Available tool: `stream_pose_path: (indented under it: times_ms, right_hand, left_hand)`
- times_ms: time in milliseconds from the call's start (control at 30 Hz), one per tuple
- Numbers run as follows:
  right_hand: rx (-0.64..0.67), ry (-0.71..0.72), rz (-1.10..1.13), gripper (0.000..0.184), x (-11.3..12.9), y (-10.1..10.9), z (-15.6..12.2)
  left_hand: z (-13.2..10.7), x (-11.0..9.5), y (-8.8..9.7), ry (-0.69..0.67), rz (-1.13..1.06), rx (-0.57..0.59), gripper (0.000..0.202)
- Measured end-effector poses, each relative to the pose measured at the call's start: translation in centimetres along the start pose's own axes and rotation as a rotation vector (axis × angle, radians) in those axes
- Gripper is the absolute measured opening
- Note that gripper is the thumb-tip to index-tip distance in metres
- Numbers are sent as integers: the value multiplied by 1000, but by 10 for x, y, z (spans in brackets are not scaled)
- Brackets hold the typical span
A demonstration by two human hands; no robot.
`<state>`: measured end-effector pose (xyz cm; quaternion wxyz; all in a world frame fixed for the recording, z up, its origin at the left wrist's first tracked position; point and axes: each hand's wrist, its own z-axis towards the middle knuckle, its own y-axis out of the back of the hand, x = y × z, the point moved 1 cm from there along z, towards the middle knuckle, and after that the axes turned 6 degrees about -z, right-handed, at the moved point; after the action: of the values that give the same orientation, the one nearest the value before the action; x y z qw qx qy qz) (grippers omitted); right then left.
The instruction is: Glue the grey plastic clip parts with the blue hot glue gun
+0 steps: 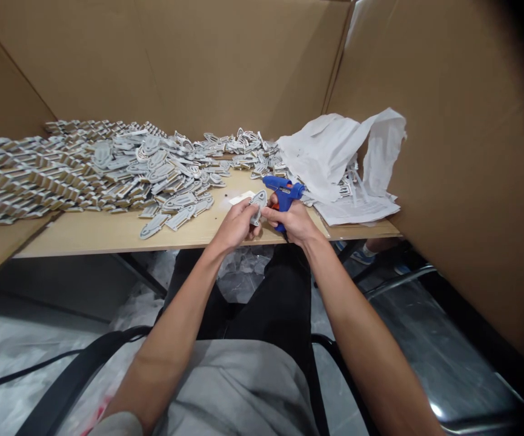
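My left hand (238, 224) pinches a small flat grey-and-white piece (258, 203) with a rounded end, held up over the table's front edge. Wrapped round the handle of a blue glue gun (284, 192) is my right hand (294, 221); its thumb reaches over to the grey-and-white piece. The gun's nozzle points to the left, above and beside that piece. A small white paper-like scrap (242, 197) lies on the table just behind my left hand.
Loose grey-and-white pieces are heaped at the centre left (152, 163), beside neatly stacked rows (25, 175). Crumpled white sheets (325, 151) cover part of the right side. Cardboard walls (243, 66) enclose the wooden tabletop (107, 235).
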<state>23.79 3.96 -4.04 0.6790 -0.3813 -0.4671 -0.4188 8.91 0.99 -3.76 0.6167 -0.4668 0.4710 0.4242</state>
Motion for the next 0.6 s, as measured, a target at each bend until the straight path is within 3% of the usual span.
stream_pose_path:
  times_ms: [600]
  right_hand:
    - [-2,0,-14,61,-1,0,0]
  left_hand:
    - [1,-2,-4,-47,6,-48,18]
